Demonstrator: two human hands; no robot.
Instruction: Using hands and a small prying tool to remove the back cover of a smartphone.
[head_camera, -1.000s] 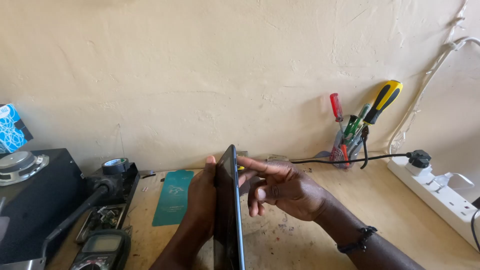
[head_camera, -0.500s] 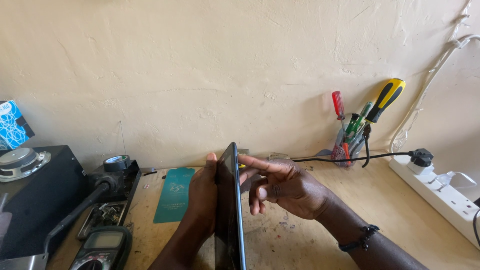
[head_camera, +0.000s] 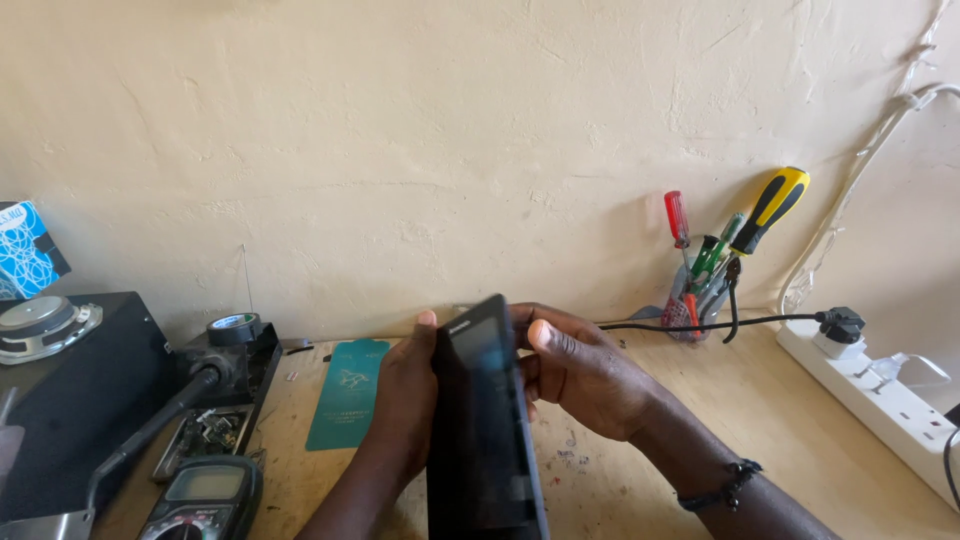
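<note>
Your two hands hold a black, flat rectangular tablet (head_camera: 485, 430) upright on its long edge above the middle of the wooden workbench (head_camera: 800, 430), dark screen turned partly toward you. Your left hand (head_camera: 405, 395) grips its left side, thumb tip hooked over the top edge. Your right hand (head_camera: 585, 375) clasps the right side, thumb pressed against the upper rim, fingers curled behind. Left of your hands, a teal rectangular screen-protector sleeve (head_camera: 347, 392) lies flat on the bench. At the front left corner rests a dark handheld multimeter (head_camera: 203, 497). Along the back edge, a cup of coloured-handled screwdrivers (head_camera: 715, 270) stands against the wall. A white power strip (head_camera: 880, 400) runs along the right edge.
</note>
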